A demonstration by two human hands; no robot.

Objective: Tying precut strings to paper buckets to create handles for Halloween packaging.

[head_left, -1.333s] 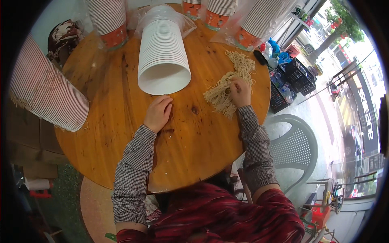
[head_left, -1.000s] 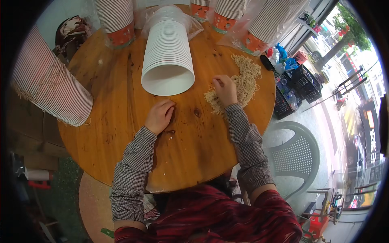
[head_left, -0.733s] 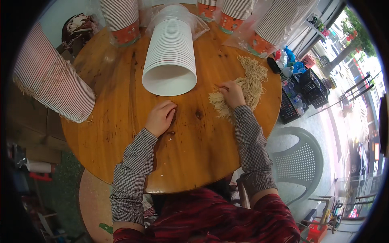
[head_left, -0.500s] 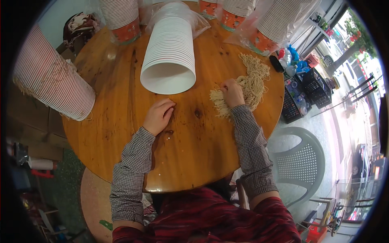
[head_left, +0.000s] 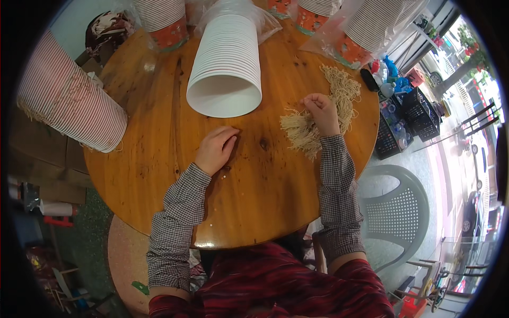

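Resting as before, the left hand lies flat on the table, fingers loosely together, holding nothing. The right hand has edged slightly along the strings, fingers curled and pinching strands. The strings lie under and beside it, right of the cups.

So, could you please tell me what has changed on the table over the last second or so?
Very little. The right hand has stayed on the bundle of pale strings, only shifting slightly as its fingers work at the strands. The left hand still rests flat on the round wooden table. The lying stack of white cups has not moved; mainly the camera shifted.
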